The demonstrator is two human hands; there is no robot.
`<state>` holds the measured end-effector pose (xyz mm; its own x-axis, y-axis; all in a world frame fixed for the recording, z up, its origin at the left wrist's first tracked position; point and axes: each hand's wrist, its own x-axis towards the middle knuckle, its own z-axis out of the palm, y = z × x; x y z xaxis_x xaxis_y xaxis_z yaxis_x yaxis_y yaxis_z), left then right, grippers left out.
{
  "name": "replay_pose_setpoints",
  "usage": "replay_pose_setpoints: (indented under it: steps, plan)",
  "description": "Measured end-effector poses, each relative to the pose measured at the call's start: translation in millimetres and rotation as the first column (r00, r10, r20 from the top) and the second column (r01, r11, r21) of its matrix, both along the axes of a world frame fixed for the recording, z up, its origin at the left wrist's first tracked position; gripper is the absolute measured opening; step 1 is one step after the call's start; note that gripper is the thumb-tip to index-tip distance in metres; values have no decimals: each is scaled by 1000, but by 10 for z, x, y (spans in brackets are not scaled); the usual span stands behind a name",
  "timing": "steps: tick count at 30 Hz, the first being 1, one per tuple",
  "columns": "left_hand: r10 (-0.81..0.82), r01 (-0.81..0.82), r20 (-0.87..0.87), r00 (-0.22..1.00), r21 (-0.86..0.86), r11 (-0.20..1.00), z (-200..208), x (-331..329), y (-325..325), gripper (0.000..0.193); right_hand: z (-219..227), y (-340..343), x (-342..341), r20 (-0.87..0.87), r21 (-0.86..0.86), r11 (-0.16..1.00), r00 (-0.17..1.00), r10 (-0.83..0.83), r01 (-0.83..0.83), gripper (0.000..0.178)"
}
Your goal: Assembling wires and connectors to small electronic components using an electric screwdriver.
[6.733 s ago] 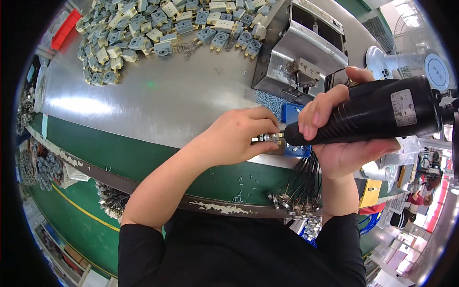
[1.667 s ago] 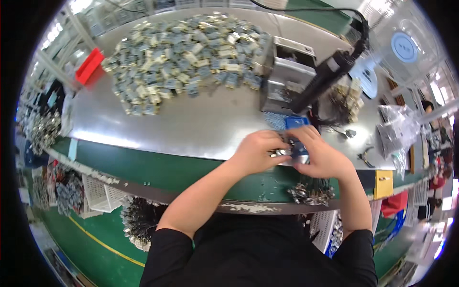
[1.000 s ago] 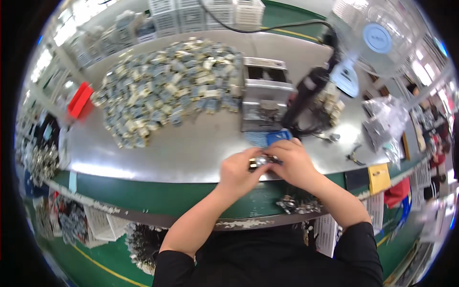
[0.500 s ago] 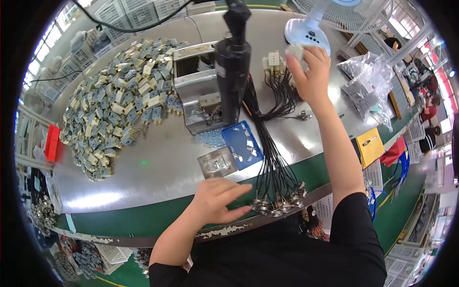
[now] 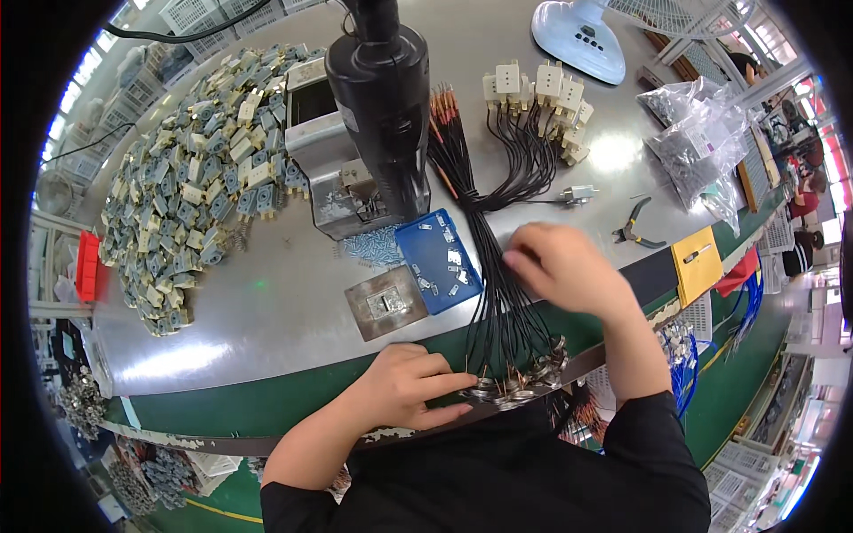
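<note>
Sorting step, by my judgement: left hand (image 5: 404,395) fingertips pinch the round metal terminals (image 5: 520,377) ending the black wire bundle (image 5: 498,258). Right hand (image 5: 560,266) hovers above that bundle, blurred; finger state indeterminable. Next move calls for separating one lead.

wires (image 5: 498,258): black | tray (image 5: 438,260): blue | worktop (image 5: 267,302): grey, green edge | bin (image 5: 87,265): red

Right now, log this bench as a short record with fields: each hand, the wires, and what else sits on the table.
left hand: fingers on the round metal parts at the wire ends, at the table's near edge
right hand: over the black wire bundle, blurred; grip unclear
wire bundle: fans from connector blocks down to the near edge
electric screwdriver: hanging upright, unheld
blue tray: small metal pieces inside
metal plate: beside the tray
pile of grey parts: far left
pliers: right
</note>
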<state>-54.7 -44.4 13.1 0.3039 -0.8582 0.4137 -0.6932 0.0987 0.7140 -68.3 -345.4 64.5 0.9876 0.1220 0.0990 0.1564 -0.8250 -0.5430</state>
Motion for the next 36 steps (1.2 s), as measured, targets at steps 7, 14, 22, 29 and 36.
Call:
replay_pose_setpoints:
  steps: [7,14,22,29,36]
  plan:
    - [-10,13,45,999,-56,998,-12,23,-19,39,-185,177,-66,-63,-262,965,997,-52,34,18]
    - [25,-13,143,989,-88,996,25,-9,-6,43,-226,202,95,42,-350,937,999,3,12,17]
    - [113,-80,201,973,-163,983,67,-53,59,44,-219,196,34,-162,145,964,967,-199,223,23]
    - [119,-86,138,983,-223,971,111,-20,76,37,-1,33,-390,-615,626,669,781,107,401,20]
    - [-69,69,-4,998,-44,997,476,-132,-234,72,105,-63,-667,-540,818,416,783,311,399,30]
